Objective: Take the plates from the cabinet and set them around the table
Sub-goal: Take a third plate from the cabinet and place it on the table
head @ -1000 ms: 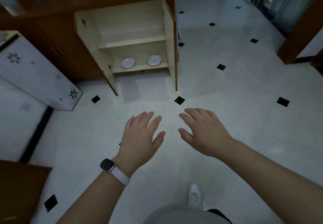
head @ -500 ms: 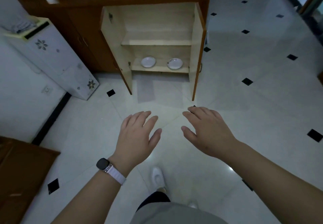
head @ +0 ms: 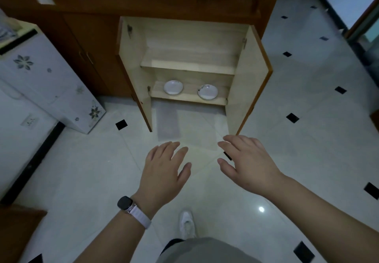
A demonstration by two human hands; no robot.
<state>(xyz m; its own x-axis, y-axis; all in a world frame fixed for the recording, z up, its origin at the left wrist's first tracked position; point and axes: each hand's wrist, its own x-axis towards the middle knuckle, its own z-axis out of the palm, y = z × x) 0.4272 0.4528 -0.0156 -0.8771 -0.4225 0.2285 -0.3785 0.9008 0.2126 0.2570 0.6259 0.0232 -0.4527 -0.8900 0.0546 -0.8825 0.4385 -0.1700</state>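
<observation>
Two white plates lie side by side on the bottom shelf of the open wooden cabinet [head: 188, 65]: the left plate [head: 173, 87] and the right plate [head: 207, 92]. Both cabinet doors stand wide open. My left hand [head: 164, 170], with a watch on its wrist, is stretched out over the floor, palm down, fingers relaxed and holding nothing. My right hand [head: 248, 166] is beside it, also palm down, spread and empty. Both hands are well short of the cabinet, below the door edges in the view.
A white appliance with flower prints [head: 47, 82] stands left of the cabinet. The left door [head: 133, 73] and right door [head: 250, 78] jut out over the white tiled floor [head: 307, 139]. A brown wooden piece [head: 18, 234] sits at the lower left. My white shoe [head: 186, 223] is below.
The cabinet has come nearer and shifted toward the middle of the view as I stepped forward. Both hands stay outstretched and empty.
</observation>
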